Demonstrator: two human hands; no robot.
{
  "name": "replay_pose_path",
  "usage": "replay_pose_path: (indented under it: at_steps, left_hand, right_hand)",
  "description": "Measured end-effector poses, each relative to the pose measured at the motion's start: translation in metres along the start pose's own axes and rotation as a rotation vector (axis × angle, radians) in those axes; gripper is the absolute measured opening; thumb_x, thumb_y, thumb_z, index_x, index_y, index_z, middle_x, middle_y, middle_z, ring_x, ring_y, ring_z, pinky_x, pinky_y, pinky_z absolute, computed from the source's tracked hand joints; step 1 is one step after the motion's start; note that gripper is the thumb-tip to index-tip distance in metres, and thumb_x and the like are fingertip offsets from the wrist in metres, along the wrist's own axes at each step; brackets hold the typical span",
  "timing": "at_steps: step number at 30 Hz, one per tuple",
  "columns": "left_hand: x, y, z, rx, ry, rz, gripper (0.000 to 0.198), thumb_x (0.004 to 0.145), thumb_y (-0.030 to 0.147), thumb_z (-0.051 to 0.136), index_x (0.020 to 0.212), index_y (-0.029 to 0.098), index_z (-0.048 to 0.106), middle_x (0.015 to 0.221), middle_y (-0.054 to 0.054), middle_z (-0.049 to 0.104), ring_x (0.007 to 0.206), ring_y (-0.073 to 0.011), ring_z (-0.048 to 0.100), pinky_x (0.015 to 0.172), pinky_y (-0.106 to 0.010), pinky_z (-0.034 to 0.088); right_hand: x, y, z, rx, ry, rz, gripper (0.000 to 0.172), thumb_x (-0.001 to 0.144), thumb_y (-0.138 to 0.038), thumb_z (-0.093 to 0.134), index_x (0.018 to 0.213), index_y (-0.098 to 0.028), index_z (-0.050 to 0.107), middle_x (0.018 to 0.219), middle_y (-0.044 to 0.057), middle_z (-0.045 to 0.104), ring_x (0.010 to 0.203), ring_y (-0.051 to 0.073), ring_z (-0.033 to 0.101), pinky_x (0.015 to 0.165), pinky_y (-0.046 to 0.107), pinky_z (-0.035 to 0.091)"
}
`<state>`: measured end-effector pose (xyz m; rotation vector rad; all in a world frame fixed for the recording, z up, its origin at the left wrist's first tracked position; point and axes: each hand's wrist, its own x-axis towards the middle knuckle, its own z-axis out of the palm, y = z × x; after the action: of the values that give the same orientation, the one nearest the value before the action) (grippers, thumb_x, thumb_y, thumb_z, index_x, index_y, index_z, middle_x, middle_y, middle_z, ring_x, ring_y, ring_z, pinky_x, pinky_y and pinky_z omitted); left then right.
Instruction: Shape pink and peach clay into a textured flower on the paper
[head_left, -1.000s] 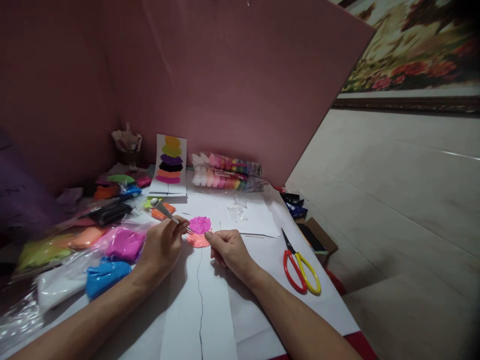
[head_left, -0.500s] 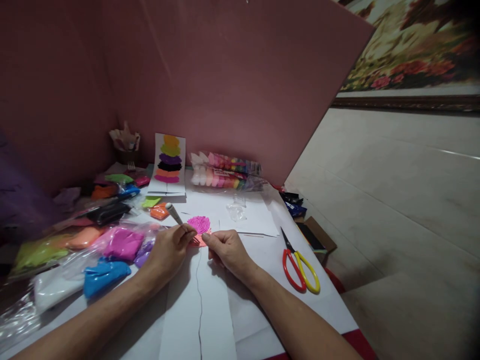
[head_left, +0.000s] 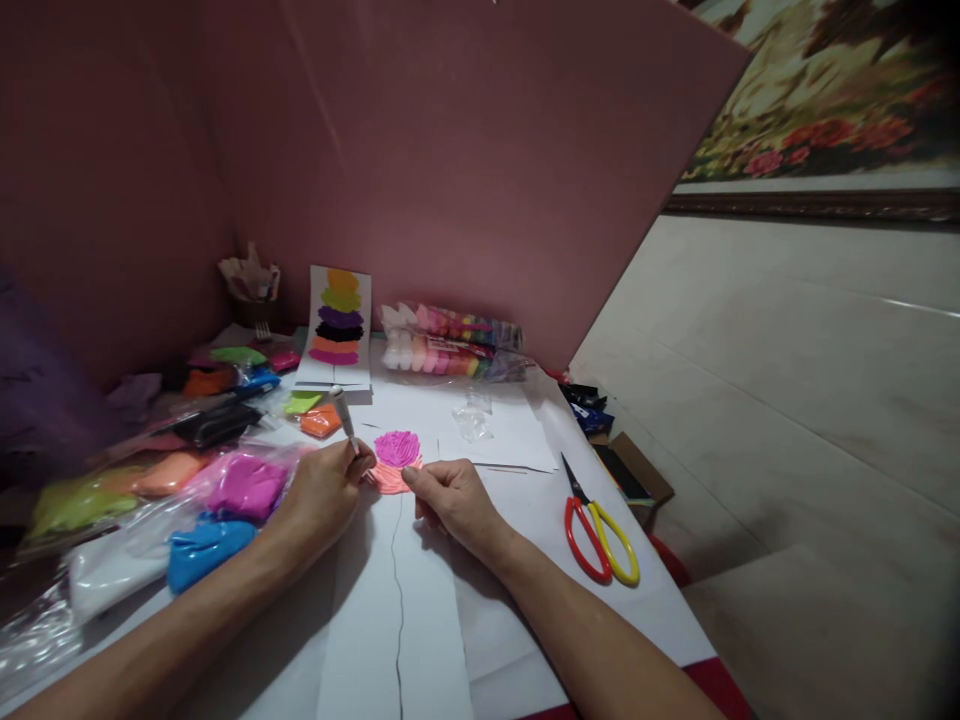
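Observation:
My left hand (head_left: 330, 492) is closed around a fork (head_left: 343, 412); its pale handle sticks up above the fingers and its tip is low at the left edge of the salmon clay (head_left: 391, 481). Fine ridges mark this clay and the magenta clay (head_left: 397, 448) just above it. Both lie on a white paper strip (head_left: 397, 610) with a wavy pencil line running down its middle. My right hand (head_left: 452, 500) has thumb and fingertips pinched at the right edge of the salmon clay; what is between them, if anything, is hidden.
Scissors (head_left: 600, 530) with red and yellow handles lie at right. Bagged coloured clay (head_left: 244, 487) is heaped at left. Behind stand a card with coloured clay bands (head_left: 341, 320), packs of clay (head_left: 454, 345) and a cup of tools (head_left: 251, 285). Clear plastic (head_left: 472, 420) lies on white paper.
My left hand has shifted left with the fork, from over the salmon clay to its left edge, uncovering more of it. The handle stands more upright. My right hand stays in place.

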<state>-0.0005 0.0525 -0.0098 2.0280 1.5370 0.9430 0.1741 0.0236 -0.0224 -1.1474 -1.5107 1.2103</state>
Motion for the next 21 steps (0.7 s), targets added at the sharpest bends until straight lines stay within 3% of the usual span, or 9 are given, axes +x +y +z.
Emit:
replay_pose_path:
  at_steps: [8, 16, 21]
  left_hand:
    - [-0.0007, -0.0026, 0.0014, 0.06, 0.034, 0.019, 0.022, 0.08, 0.029, 0.04, 0.065, 0.021, 0.054, 0.064, -0.005, 0.065, 0.066, -0.0213, 0.06, 0.062, -0.031, 0.04]
    - [0.0003, -0.0014, -0.0004, 0.056, 0.046, -0.066, 0.019, 0.078, 0.028, 0.041, 0.066, 0.022, 0.053, 0.068, -0.004, 0.066, 0.068, -0.0216, 0.061, 0.063, -0.03, 0.041]
    - [0.0007, -0.0066, 0.0014, 0.11, 0.093, -0.027, 0.021, 0.081, 0.027, 0.037, 0.066, 0.023, 0.05, 0.066, -0.005, 0.064, 0.069, -0.0226, 0.062, 0.062, -0.031, 0.041]
  right_hand:
    - [-0.0007, -0.0011, 0.0001, -0.01, -0.001, 0.015, 0.051, 0.084, -0.051, 0.059, 0.047, -0.016, 0.053, 0.038, -0.004, 0.043, 0.035, 0.005, 0.034, 0.038, 0.02, 0.025]
    - [-0.001, -0.0008, 0.0, -0.021, 0.003, 0.011, 0.052, 0.084, -0.052, 0.059, 0.047, -0.016, 0.053, 0.038, -0.004, 0.043, 0.035, 0.005, 0.034, 0.038, 0.02, 0.025]
    - [-0.0005, -0.0002, -0.0002, -0.044, -0.007, 0.005, 0.053, 0.084, -0.054, 0.058, 0.047, -0.017, 0.053, 0.039, -0.004, 0.043, 0.036, 0.006, 0.035, 0.038, 0.02, 0.025]
